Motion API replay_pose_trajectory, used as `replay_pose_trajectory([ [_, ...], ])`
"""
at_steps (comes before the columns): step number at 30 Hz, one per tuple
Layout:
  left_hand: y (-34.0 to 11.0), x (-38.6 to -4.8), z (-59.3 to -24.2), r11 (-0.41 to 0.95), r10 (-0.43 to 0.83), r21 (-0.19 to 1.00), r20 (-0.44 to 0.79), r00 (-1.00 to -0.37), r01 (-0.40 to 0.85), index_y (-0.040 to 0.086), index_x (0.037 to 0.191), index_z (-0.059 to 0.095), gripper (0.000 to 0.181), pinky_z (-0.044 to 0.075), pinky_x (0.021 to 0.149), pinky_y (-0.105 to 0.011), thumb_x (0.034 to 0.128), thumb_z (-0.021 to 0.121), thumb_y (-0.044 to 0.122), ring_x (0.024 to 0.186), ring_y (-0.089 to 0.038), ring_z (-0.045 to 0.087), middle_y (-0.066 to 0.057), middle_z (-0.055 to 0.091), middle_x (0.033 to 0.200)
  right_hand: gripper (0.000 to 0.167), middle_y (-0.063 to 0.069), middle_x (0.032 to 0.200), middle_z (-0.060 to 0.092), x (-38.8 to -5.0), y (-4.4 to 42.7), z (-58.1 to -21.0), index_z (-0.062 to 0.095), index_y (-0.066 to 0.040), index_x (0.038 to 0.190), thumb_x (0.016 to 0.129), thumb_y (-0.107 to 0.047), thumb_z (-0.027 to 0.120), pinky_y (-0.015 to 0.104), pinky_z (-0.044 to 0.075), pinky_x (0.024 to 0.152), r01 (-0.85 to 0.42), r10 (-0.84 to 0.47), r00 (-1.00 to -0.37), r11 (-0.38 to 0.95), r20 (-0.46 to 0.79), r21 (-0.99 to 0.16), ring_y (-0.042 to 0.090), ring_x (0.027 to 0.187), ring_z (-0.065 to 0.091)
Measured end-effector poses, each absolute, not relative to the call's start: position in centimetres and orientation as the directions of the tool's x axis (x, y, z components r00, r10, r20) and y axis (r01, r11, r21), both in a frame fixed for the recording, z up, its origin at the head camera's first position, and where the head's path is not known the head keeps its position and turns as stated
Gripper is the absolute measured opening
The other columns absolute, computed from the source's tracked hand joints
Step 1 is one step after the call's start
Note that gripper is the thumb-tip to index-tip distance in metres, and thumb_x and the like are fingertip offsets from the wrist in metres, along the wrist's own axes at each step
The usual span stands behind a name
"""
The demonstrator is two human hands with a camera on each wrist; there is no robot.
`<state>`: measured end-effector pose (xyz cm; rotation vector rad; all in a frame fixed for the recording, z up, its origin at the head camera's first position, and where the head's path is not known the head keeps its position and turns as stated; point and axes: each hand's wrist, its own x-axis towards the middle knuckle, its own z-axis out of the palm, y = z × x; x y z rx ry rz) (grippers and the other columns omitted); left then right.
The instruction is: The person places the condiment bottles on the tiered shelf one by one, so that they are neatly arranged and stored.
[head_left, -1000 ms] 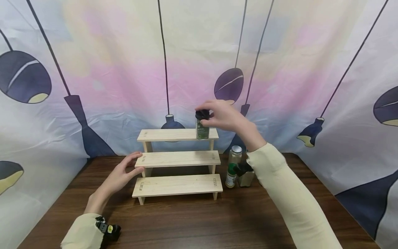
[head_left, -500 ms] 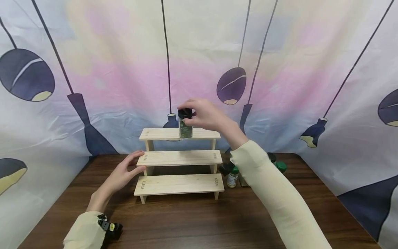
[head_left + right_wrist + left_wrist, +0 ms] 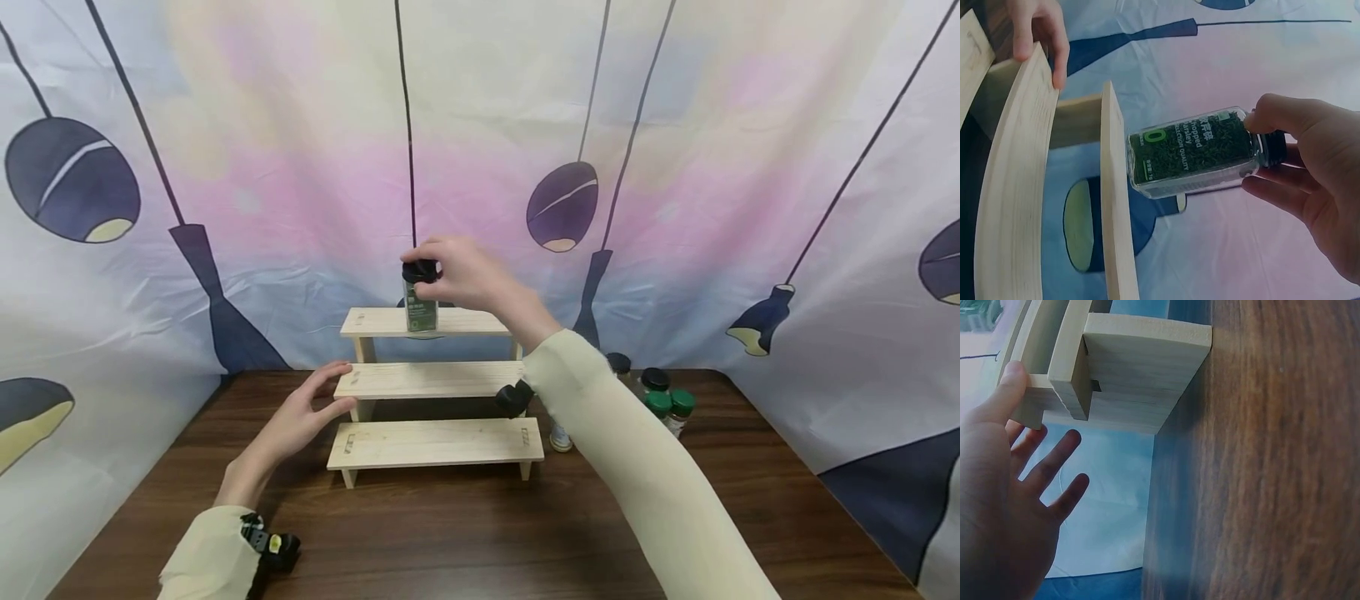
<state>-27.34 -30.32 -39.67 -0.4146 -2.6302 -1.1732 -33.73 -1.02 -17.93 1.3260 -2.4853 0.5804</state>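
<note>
My right hand (image 3: 465, 275) pinches the black lid of a parsley jar (image 3: 1191, 150) between thumb and fingers. The clear jar, labelled chopped parsley, is upright over the top step of a pale wooden three-step shelf (image 3: 435, 442). Its base is at the board's surface; whether it touches cannot be told. My left hand (image 3: 288, 421) holds the left end of the middle step, thumb at the front edge and a finger at the back. The other left fingers are spread beside the shelf in the left wrist view. No jar stands on the lower two steps.
Right of the shelf, several spice jars with black lids (image 3: 655, 379) and green lids (image 3: 682, 403) stand on the dark wooden table (image 3: 420, 542). My right sleeve (image 3: 637, 450) partly hides them. A patterned curtain (image 3: 300, 167) hangs behind the table.
My right hand has moved left along the top step with the parsley jar, from near its right end to left of its middle. The left hand keeps its place on the shelf.
</note>
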Motion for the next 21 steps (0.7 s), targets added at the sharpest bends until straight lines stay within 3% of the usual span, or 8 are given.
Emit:
replay_pose_trajectory([
  [6, -29.9, -27.5, -39.5, 0.61, 0.176, 0.71, 0.312, -0.934, 0.352, 0.018, 0.154, 0.035, 0.065, 0.042, 0.102, -0.059, 0.0984, 0.063, 0.036, 0.133, -0.043, 0.045, -0.015, 0.027, 0.162, 0.044, 0.007, 0.132, 0.062, -33.7, -2.7, -17.6, 0.062, -0.012, 0.136, 0.092, -0.015, 0.064, 0.028, 0.05, 0.092, -0.847, -0.753, -0.53, 0.485, 0.39, -0.216, 0.018, 0.112, 0.061],
  [21, -29.6, -27.6, -39.7, 0.606, 0.182, 0.702, 0.336, -0.924, 0.375, 0.015, 0.153, 0.037, 0.064, 0.042, 0.102, -0.058, 0.0985, 0.063, 0.035, 0.131, -0.043, 0.047, -0.015, 0.03, 0.161, 0.045, 0.005, 0.134, 0.06, -34.7, -5.3, -18.2, 0.058, -0.013, 0.14, 0.096, -0.021, 0.063, 0.028, 0.049, 0.094, -0.803, -0.722, -0.594, 0.553, 0.353, -0.222, 0.017, 0.114, 0.059],
])
